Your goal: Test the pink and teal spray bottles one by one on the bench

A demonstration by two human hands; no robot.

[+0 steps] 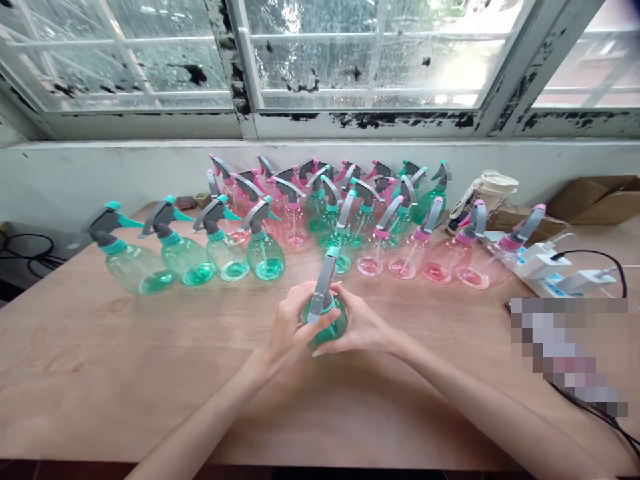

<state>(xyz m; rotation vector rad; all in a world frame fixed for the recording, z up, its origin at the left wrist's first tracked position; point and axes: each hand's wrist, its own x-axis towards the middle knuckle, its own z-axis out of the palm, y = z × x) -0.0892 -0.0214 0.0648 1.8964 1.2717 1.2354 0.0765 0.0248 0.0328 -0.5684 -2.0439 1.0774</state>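
Observation:
A green spray bottle [339,328] with a grey trigger head stands between my hands over the middle of the table. My left hand [291,319] is wrapped round its upper left side, with the thumb across the front near the collar. Round the right side of the same bottle curls my right hand [364,321]. The trigger head partly hides the left fingers; whether the base touches the table I cannot tell. Just beyond stands another green spray bottle [343,240]. Several green spray bottles [270,257] line up to the left, and several pink spray bottles [370,261] to the right.
Behind are more pink and green spray bottles by the wall. At right are a lidded cup [493,187], a cardboard box [597,200], and a power strip with white chargers [543,260] and cables. A blurred-out object [570,353] lies on the table's [150,380] right side.

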